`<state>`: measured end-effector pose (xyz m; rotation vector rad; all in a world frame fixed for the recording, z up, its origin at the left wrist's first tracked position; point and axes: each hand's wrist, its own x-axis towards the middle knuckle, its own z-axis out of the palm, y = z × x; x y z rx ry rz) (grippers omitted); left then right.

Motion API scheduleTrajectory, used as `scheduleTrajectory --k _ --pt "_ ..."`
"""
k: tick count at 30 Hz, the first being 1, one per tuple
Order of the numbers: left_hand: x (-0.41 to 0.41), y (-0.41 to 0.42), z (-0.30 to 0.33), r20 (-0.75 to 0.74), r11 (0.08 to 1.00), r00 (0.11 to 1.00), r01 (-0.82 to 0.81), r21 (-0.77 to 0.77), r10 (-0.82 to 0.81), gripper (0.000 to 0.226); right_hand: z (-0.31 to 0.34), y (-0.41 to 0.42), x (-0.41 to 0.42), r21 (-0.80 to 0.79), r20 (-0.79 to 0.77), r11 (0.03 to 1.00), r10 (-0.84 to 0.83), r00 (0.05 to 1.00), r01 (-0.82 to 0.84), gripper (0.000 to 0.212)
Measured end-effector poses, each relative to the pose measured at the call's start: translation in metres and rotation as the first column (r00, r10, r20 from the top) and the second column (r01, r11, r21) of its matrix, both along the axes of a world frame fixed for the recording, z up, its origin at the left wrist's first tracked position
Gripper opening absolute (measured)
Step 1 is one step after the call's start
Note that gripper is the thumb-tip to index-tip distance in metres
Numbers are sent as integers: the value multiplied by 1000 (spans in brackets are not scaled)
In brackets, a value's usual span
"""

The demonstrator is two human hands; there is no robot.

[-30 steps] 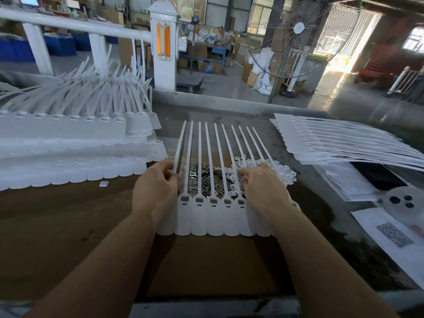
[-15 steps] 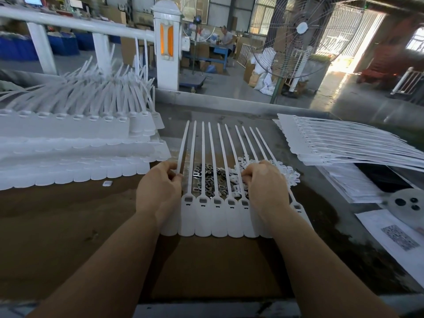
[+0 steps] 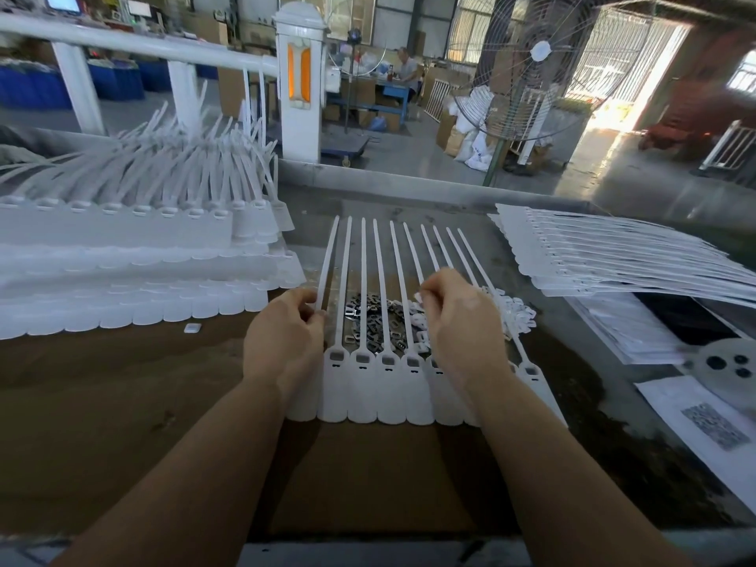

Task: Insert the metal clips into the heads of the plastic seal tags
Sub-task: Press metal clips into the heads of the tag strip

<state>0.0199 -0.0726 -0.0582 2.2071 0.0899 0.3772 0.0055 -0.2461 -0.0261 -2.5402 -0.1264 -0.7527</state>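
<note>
A joined row of white seal tags lies flat in front of me, its straps pointing away. The open heads show rectangular slots. Beyond the heads, under the straps, lies a heap of dark metal clips, with a pile of small white plastic pieces to its right. My left hand sits at the row's left end, fingers curled, fingertips pinching at the leftmost strap. My right hand hovers over the right heads and pinches a small white piece at its fingertips.
Tall stacks of tag rows fill the table's left side, and flat tag sheets fan out at the right. Papers with a printed code and a grey disc lie far right. One loose white piece sits left.
My right hand has lifted off the tag heads and moved slightly away, now pinching a small white piece. My left hand has stayed at the leftmost strap.
</note>
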Motion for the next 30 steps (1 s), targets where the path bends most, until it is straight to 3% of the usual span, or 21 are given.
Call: scheduleTrajectory --k 5,10,15,19,23,30 --pt "-2 1 1 -19 999 1000 14 -39 -15 29 2 37 -12 272 -148 915 346 927 -298 10" --pt "-2 3 3 -23 998 1000 10 -61 -11 28 -11 47 -12 433 -156 839 430 889 -330 11" --pt "-2 4 5 -23 996 1000 8 -84 -10 29 -18 48 -12 462 -90 826 406 909 -323 17" --pt "-3 5 6 -26 988 999 18 -155 -23 27 -22 47 -13 409 -41 854 368 929 -321 20" --pt "-3 5 7 -9 992 1000 -5 -129 3 28 -22 48 -18 348 -13 857 409 912 -379 20" --pt "-4 5 8 -10 984 999 -50 -171 49 27 -15 48 -30 278 -191 791 601 776 -545 10"
